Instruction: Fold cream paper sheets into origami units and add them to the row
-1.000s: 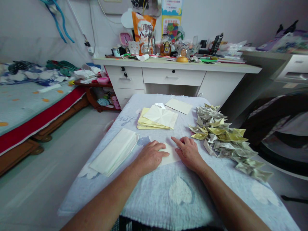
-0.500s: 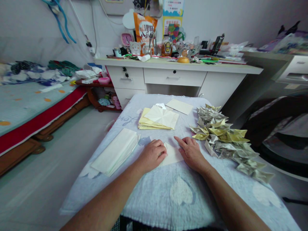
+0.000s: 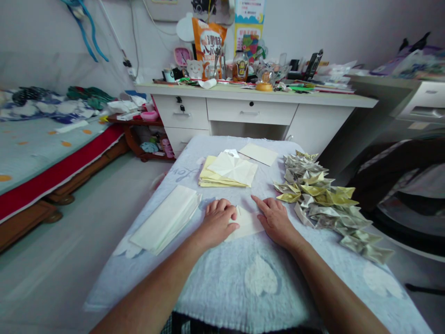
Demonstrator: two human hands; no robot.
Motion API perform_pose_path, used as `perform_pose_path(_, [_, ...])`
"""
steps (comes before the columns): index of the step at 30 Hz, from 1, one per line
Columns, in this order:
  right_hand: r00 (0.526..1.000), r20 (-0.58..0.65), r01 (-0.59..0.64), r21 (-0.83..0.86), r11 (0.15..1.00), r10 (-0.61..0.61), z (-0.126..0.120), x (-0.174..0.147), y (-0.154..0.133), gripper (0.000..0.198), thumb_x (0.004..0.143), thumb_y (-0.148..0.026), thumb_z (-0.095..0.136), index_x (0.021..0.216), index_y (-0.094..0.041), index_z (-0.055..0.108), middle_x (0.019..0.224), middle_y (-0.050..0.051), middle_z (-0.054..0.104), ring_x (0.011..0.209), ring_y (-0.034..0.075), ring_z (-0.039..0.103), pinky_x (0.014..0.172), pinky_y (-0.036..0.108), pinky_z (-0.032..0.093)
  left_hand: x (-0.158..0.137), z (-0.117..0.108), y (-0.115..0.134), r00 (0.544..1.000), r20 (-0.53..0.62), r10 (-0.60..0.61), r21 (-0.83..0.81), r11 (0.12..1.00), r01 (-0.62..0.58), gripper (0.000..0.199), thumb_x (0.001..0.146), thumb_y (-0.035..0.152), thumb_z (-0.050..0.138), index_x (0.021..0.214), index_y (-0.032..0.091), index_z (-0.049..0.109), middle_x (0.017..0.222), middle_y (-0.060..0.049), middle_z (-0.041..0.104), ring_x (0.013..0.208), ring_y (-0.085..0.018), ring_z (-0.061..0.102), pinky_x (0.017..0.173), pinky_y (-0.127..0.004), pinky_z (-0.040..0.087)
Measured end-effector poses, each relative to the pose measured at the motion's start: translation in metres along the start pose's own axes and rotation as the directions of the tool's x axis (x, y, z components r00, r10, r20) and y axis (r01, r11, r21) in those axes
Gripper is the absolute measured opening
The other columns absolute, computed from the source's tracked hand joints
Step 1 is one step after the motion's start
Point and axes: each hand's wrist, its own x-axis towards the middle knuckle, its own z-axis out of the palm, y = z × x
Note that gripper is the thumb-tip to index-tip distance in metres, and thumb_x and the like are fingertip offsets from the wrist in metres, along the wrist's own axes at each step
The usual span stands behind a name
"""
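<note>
A cream sheet of paper (image 3: 247, 224), partly folded at its far edge, lies flat on the cloth between my hands. My left hand (image 3: 218, 221) rests on its left side, palm down, fingers apart and thumb stretched toward the paper's middle. On the right side my right hand (image 3: 275, 218) lies with the index finger pointing out and the thumb on the paper's edge. Both hands are open and press rather than grip. Left of my left hand is a stack of long folded white paper (image 3: 167, 220). Beyond the hands sits a pile of yellow and cream sheets (image 3: 225, 174).
Many folded paper boats (image 3: 327, 199) fill the table's right side. A flat cream card (image 3: 258, 153) lies at the back. The blue cloth (image 3: 208, 287) covers the table. Behind stands a cluttered white desk (image 3: 252, 111); a bed (image 3: 52, 153) is left, a washing machine (image 3: 417, 185) right.
My left hand has shifted slightly left, and its fingers have gone from bunched on the fold to spread flatter. The right hand stays nearly still on the paper.
</note>
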Motion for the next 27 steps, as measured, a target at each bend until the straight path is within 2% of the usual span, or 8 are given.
perform_pose_path(6, [1.0, 0.03, -0.004, 0.051, 0.999, 0.002, -0.003, -0.001, 0.002, 0.06, 0.087, -0.016, 0.047, 0.145, -0.027, 0.035, 0.114, 0.01, 0.053, 0.102, 0.025, 0.045, 0.089, 0.038, 0.036, -0.002, -0.013, -0.004, 0.992, 0.127, 0.006, -0.043, 0.999, 0.0, 0.038, 0.078, 0.019, 0.054, 0.115, 0.027, 0.048, 0.122, -0.004, 0.044, 0.116, -0.023, 0.038, 0.102, -0.042, 0.029])
perform_pose_path(9, [0.999, 0.033, -0.028, 0.052, 0.998, 0.027, -0.003, -0.001, 0.002, 0.062, 0.085, -0.016, 0.047, 0.146, -0.021, 0.032, 0.117, 0.012, 0.053, 0.103, 0.026, 0.045, 0.089, 0.039, 0.035, -0.003, -0.022, -0.004, 0.972, 0.235, 0.025, -0.08, 0.997, -0.006, 0.053, 0.075, 0.008, 0.048, 0.124, 0.029, 0.046, 0.13, -0.004, 0.041, 0.125, -0.023, 0.034, 0.107, -0.044, 0.026])
perform_pose_path(11, [0.999, 0.028, -0.044, 0.052, 0.998, 0.043, -0.002, 0.0, 0.002, 0.063, 0.084, -0.016, 0.048, 0.145, -0.016, 0.03, 0.118, 0.013, 0.054, 0.103, 0.026, 0.045, 0.089, 0.039, 0.036, -0.003, -0.026, -0.006, 0.964, 0.264, 0.041, -0.104, 0.994, -0.014, 0.06, 0.074, 0.006, 0.046, 0.128, 0.033, 0.045, 0.137, -0.004, 0.038, 0.13, -0.024, 0.03, 0.109, -0.046, 0.026])
perform_pose_path(16, [1.0, 0.005, -0.024, 0.092, 0.995, 0.024, -0.001, 0.0, 0.006, 0.063, 0.083, -0.016, 0.048, 0.143, -0.015, 0.029, 0.115, 0.012, 0.055, 0.102, 0.025, 0.045, 0.089, 0.038, 0.036, -0.004, -0.03, -0.011, 0.955, 0.284, 0.082, -0.146, 0.988, -0.042, 0.069, 0.072, 0.003, 0.046, 0.133, 0.036, 0.042, 0.146, -0.004, 0.031, 0.136, -0.027, 0.024, 0.109, -0.05, 0.028])
perform_pose_path(19, [1.0, -0.023, -0.006, 0.14, 0.99, 0.009, -0.002, 0.0, 0.007, 0.052, 0.087, -0.02, 0.046, 0.138, -0.015, 0.037, 0.112, 0.011, 0.056, 0.101, 0.024, 0.046, 0.089, 0.038, 0.036, -0.003, -0.03, -0.015, 0.95, 0.298, 0.095, -0.166, 0.985, -0.047, 0.072, 0.069, 0.003, 0.045, 0.134, 0.035, 0.041, 0.145, -0.003, 0.033, 0.136, -0.026, 0.026, 0.11, -0.048, 0.027])
perform_pose_path(22, [0.999, -0.039, 0.017, 0.125, 0.992, -0.012, -0.003, 0.0, 0.005, 0.031, 0.091, -0.033, 0.045, 0.118, -0.018, 0.053, 0.108, 0.01, 0.055, 0.1, 0.024, 0.046, 0.087, 0.038, 0.036, -0.003, -0.029, -0.018, 0.96, 0.251, 0.127, -0.171, 0.982, -0.085, 0.075, 0.065, 0.003, 0.046, 0.133, 0.033, 0.041, 0.141, -0.002, 0.039, 0.131, -0.025, 0.032, 0.109, -0.044, 0.029])
perform_pose_path(24, [0.999, -0.039, 0.024, 0.1, 0.995, -0.02, -0.004, 0.0, 0.002, 0.028, 0.089, -0.041, 0.05, 0.105, -0.02, 0.058, 0.105, 0.009, 0.054, 0.098, 0.025, 0.046, 0.086, 0.038, 0.036, -0.002, -0.027, -0.017, 0.967, 0.213, 0.136, -0.175, 0.98, -0.099, 0.072, 0.065, 0.005, 0.048, 0.133, 0.031, 0.041, 0.138, -0.002, 0.042, 0.129, -0.025, 0.035, 0.109, -0.043, 0.029])
perform_pose_path(27, [0.999, -0.032, 0.012, 0.087, 0.996, -0.01, -0.004, 0.0, -0.001, 0.027, 0.083, -0.042, 0.059, 0.099, -0.02, 0.058, 0.103, 0.008, 0.053, 0.097, 0.025, 0.045, 0.084, 0.038, 0.035, 0.0, -0.023, -0.013, 0.986, 0.141, 0.092, -0.201, 0.978, -0.062, 0.069, 0.071, 0.017, 0.056, 0.136, 0.027, 0.037, 0.137, -0.005, 0.044, 0.128, -0.026, 0.035, 0.109, -0.045, 0.027])
